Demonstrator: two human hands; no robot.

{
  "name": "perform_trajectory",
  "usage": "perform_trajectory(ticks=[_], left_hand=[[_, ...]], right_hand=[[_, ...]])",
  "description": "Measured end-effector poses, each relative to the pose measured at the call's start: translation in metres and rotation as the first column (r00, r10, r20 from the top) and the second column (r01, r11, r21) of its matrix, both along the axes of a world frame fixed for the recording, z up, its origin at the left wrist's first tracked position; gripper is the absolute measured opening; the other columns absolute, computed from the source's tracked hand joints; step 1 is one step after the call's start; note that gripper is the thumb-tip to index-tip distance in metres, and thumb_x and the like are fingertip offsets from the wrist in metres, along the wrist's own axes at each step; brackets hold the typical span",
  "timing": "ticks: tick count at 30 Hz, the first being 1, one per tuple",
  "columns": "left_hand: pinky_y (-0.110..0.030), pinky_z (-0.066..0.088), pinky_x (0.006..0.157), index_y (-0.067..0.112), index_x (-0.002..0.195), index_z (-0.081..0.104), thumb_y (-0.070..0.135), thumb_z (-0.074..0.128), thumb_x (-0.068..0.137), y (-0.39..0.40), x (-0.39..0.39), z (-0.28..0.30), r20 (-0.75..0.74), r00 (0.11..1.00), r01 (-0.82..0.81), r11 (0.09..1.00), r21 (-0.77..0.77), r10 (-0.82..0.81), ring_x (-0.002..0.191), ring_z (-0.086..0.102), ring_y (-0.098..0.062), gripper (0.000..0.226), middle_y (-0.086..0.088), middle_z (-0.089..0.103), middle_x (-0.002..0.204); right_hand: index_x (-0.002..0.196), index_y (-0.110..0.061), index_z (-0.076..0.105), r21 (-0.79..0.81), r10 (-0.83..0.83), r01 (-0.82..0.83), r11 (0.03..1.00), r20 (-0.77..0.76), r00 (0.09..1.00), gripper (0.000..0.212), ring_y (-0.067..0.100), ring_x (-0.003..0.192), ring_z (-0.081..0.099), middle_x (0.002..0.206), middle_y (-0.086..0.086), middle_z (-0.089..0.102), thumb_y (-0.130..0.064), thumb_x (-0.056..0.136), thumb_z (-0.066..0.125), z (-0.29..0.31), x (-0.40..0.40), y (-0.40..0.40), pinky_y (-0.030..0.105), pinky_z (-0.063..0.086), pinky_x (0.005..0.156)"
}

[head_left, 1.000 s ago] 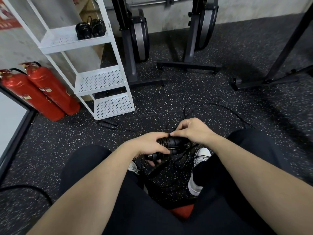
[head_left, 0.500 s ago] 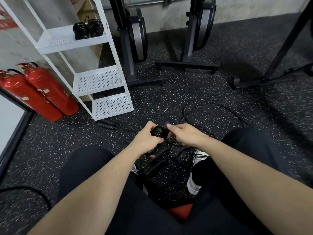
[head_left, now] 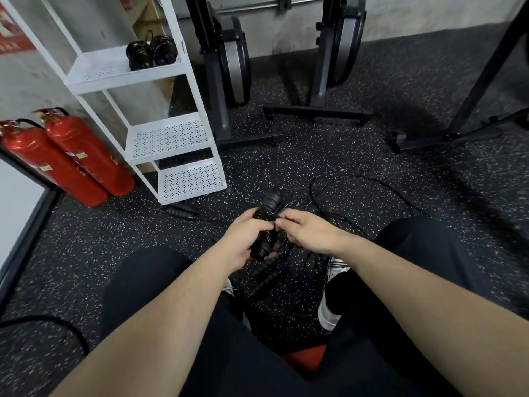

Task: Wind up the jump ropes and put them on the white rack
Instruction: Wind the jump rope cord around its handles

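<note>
Speckled black gym flooring lay underfoot; the left hand (head_left: 243,239) clenched the paired handles (head_left: 267,209) upright as a spool, while the right hand (head_left: 307,232) pinched the cord (head_left: 357,179) against them, probably to keep turns tight; two finished bundles (head_left: 151,53) sat on the white rack (head_left: 183,138).

Floor (head_left: 329,156): speckled dark rubber, carrying loose ropes (head_left: 357,181), spare handles (head_left: 183,211), two extinguishers (head_left: 77,156), machine stands.
Rack (head_left: 171,138): standing on the floor; two wound ropes (head_left: 151,54) sitting on its top shelf.
</note>
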State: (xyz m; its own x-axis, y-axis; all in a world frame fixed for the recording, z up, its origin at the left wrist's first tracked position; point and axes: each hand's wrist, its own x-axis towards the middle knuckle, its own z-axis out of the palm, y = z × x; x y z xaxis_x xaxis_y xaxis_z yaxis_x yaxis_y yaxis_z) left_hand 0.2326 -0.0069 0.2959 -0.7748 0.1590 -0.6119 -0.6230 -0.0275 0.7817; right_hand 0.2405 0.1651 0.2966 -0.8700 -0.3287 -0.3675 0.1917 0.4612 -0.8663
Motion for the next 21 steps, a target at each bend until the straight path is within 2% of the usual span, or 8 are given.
perform_trajectory(ticks=[2,4,9,13,17,21], left_hand=[[-0.044,0.063,0.063,0.016,0.128,0.063,0.001,0.063,0.094,-0.002,-0.001,0.0,0.014,1.0,0.003,1.0,0.029,-0.003,0.07,0.073,-0.027,0.037,-0.014,0.076,0.091],[-0.04,0.061,0.062,0.014,0.129,0.063,0.001,0.066,0.093,-0.002,-0.002,0.001,0.042,0.999,-0.015,0.997,0.071,0.012,0.08,0.073,-0.033,0.038,-0.018,0.077,0.098],[-0.038,0.06,0.061,0.009,0.129,0.061,0.003,0.065,0.094,0.001,-0.001,0.007,0.079,0.996,-0.055,0.982,0.179,0.041,0.095,0.07,-0.04,0.035,-0.022,0.073,0.108],[-0.036,0.059,0.061,0.009,0.133,0.057,0.01,0.065,0.097,-0.002,-0.001,0.01,0.071,0.997,-0.009,0.98,0.197,-0.005,0.078,0.072,-0.035,0.037,-0.021,0.075,0.102],[-0.031,0.057,0.057,0.009,0.127,0.063,0.046,0.076,0.084,-0.002,0.001,0.01,0.065,0.997,0.03,0.989,0.143,-0.04,0.072,0.07,-0.028,0.057,-0.018,0.075,0.099],[-0.029,0.056,0.052,0.006,0.127,0.065,0.042,0.068,0.096,-0.002,-0.002,0.011,0.059,0.998,-0.023,0.989,0.146,0.014,0.066,0.07,-0.027,0.048,-0.018,0.075,0.091]], right_hand=[[0.087,-0.022,0.06,0.065,-0.023,0.023,0.998,0.002,1.0,0.029,0.004,0.044,0.036,0.054,-0.013,0.045,-0.038,0.106,0.046,0.001,0.0,0.0,0.022,0.03,0.048],[0.086,-0.021,0.061,0.092,-0.043,0.042,0.995,0.007,0.999,0.034,0.005,0.047,0.038,0.058,-0.01,0.046,-0.043,0.106,0.044,0.002,-0.001,0.0,0.023,0.032,0.051],[0.088,-0.024,0.06,0.006,-0.08,0.08,0.997,0.089,0.993,0.035,0.006,0.053,0.04,0.057,-0.014,0.046,-0.048,0.106,0.042,0.001,-0.002,0.003,0.023,0.035,0.055],[0.088,-0.022,0.058,-0.091,-0.071,0.085,0.992,0.147,0.987,0.033,0.007,0.051,0.035,0.053,-0.015,0.042,-0.05,0.103,0.049,0.004,-0.004,0.011,0.022,0.029,0.051],[0.08,-0.022,0.058,-0.008,-0.029,0.03,1.0,0.023,0.999,0.036,0.003,0.045,0.038,0.051,-0.015,0.047,-0.049,0.102,0.051,0.007,-0.002,0.01,0.021,0.031,0.052],[0.082,-0.02,0.059,-0.053,-0.049,0.049,0.997,0.008,0.999,0.035,0.003,0.045,0.039,0.051,-0.014,0.049,-0.048,0.103,0.051,0.009,0.003,0.007,0.018,0.033,0.05]])
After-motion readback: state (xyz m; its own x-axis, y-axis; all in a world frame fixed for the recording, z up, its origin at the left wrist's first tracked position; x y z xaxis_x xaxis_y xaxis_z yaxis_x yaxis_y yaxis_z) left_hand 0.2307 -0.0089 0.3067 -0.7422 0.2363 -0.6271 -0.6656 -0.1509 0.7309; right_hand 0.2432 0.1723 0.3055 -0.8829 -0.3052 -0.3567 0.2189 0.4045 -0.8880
